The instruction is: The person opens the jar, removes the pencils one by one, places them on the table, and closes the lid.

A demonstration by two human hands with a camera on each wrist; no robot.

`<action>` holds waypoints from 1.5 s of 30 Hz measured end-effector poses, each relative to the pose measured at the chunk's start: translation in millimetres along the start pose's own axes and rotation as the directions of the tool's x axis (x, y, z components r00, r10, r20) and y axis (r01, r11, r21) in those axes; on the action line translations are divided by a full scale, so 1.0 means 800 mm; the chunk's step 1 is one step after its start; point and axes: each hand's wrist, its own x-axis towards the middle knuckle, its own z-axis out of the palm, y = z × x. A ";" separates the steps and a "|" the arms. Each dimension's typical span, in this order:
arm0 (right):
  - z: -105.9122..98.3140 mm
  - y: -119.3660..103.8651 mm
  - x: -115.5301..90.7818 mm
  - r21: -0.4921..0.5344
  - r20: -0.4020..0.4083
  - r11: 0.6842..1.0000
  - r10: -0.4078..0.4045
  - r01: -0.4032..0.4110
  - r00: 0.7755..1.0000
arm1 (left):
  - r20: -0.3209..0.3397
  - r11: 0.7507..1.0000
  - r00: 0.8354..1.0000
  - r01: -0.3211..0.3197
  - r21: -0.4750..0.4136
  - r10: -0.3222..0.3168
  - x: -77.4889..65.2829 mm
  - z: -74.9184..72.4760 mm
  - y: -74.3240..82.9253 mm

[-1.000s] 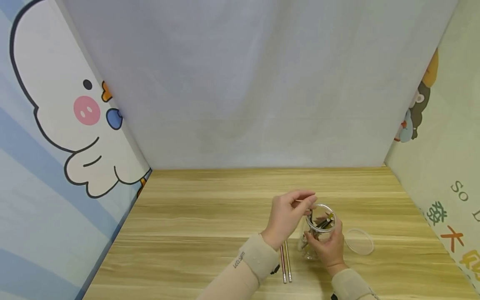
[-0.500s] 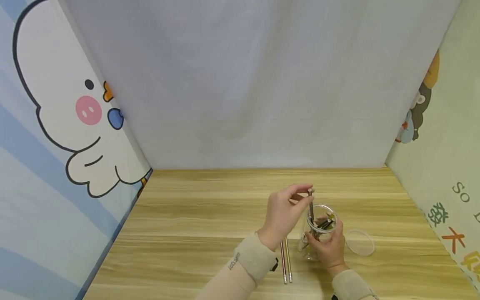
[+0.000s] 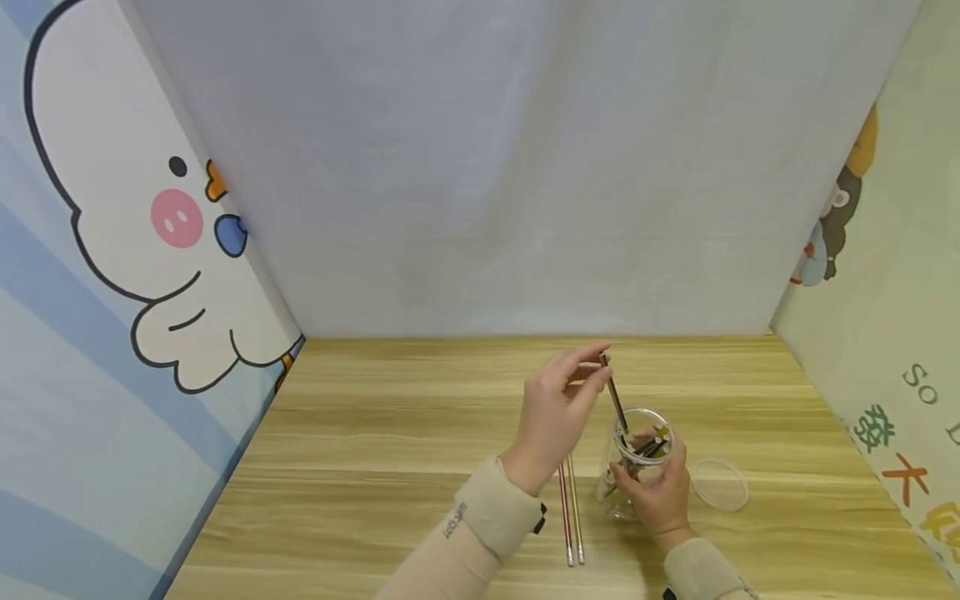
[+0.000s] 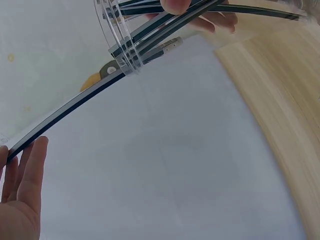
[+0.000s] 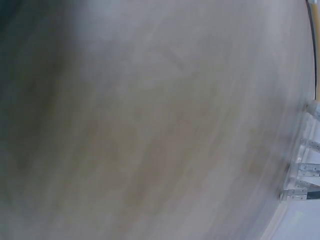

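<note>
My left hand [image 3: 551,417] pinches the upper end of a dark pencil [image 3: 615,396] between thumb and fingers. In the left wrist view this pencil [image 4: 70,107] slants out through the mouth of a clear jar [image 4: 120,40], its other end still inside. More dark pencils [image 4: 160,30] lean within the jar. My right hand [image 3: 660,496] grips the jar [image 3: 609,492] below its rim, fingers round the side. The right wrist view is mostly a pale blur, with pale ends of several sticks [image 5: 309,170] at its right edge.
A red pencil [image 3: 565,517] and a gold pencil [image 3: 576,517] lie side by side on the wooden table [image 3: 375,458], left of the jar. Right of the jar lies a translucent round lid [image 3: 744,490]. A grey-white curtain [image 3: 480,208] hangs behind the table.
My left hand has moved up and to the left from the jar's rim, drawing the dark pencil farther out, now tilted. The right hand and jar stay in place.
</note>
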 end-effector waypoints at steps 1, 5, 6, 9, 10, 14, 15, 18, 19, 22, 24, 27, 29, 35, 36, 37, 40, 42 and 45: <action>0.000 0.000 0.000 0.001 0.000 1.000 0.001 -0.001 1.000 | -0.007 1.000 1.000 -0.013 -0.001 0.013 0.001 -0.001 0.000; 0.001 0.000 0.002 0.006 -0.002 1.000 0.001 -0.001 1.000 | -0.028 0.998 0.998 -0.060 0.006 0.060 0.004 -0.004 0.001; 0.001 0.000 0.002 0.007 0.000 1.000 0.001 -0.001 1.000 | -0.031 0.998 0.997 -0.068 0.003 0.068 0.005 -0.005 0.002; 0.000 0.000 0.002 0.012 0.004 1.000 0.001 -0.001 1.000 | -0.034 0.996 0.995 -0.092 -0.010 0.092 0.008 -0.008 0.003; 0.000 0.000 0.003 0.012 0.005 1.000 0.001 -0.002 1.000 | -0.036 0.995 0.995 -0.098 -0.018 0.097 0.009 -0.009 0.004; 0.001 0.000 0.003 0.008 0.008 1.000 0.004 -0.004 1.000 | -0.050 0.994 0.993 -0.107 -0.037 0.105 0.013 -0.013 0.008; 0.001 0.001 0.003 0.009 0.008 1.000 0.004 -0.004 1.000 | -0.059 0.994 0.993 -0.104 -0.044 0.101 0.014 -0.015 0.009; 0.000 0.001 0.003 0.007 0.007 1.000 0.000 0.000 1.000 | -0.095 0.993 0.992 -0.088 -0.076 0.081 0.018 -0.018 0.012; 0.000 0.001 0.003 0.006 0.008 1.000 -0.001 0.001 1.000 | -0.109 0.992 0.992 -0.080 -0.093 0.069 0.018 -0.020 0.013; -0.001 0.001 0.003 0.004 0.011 1.000 -0.001 0.001 1.000 | -0.146 0.989 0.988 -0.065 -0.131 0.046 0.021 -0.023 0.016; -0.001 0.002 0.003 0.001 0.013 1.000 -0.001 0.001 1.000 | -0.160 0.988 0.986 -0.061 -0.139 0.038 0.022 -0.025 0.017; -0.001 0.002 0.002 -0.005 0.013 1.000 0.006 -0.006 1.000 | -0.167 0.989 0.985 -0.061 -0.134 0.038 0.022 -0.026 0.015; -0.001 0.002 0.002 -0.007 0.017 1.000 0.009 -0.009 1.000 | -0.171 0.990 0.984 -0.063 -0.128 0.041 0.021 -0.027 0.013; 0.000 0.002 0.000 -0.014 0.021 1.000 0.013 -0.013 1.000 | -0.187 0.991 0.981 -0.079 -0.112 0.057 0.016 -0.030 0.006; 0.000 0.001 -0.001 -0.018 0.020 1.000 0.012 -0.012 1.000 | -0.187 0.991 0.981 -0.079 -0.111 0.057 0.015 -0.030 0.005; 0.001 0.001 -0.001 -0.023 0.021 1.000 0.011 -0.011 1.000 | -0.186 0.991 0.981 -0.077 -0.110 0.055 0.014 -0.030 0.003; 0.001 0.001 -0.002 -0.029 0.021 1.000 0.006 -0.005 1.000 | -0.186 0.993 0.982 -0.060 -0.102 0.040 0.010 -0.031 -0.002; 0.001 0.001 -0.003 -0.033 0.020 0.999 0.006 -0.005 1.000 | -0.191 0.994 0.981 -0.039 -0.099 0.019 0.008 -0.031 -0.005; 0.001 0.001 -0.003 -0.037 0.015 0.999 0.007 -0.006 1.000 | -0.196 0.995 0.980 0.004 -0.097 -0.023 0.005 -0.031 -0.011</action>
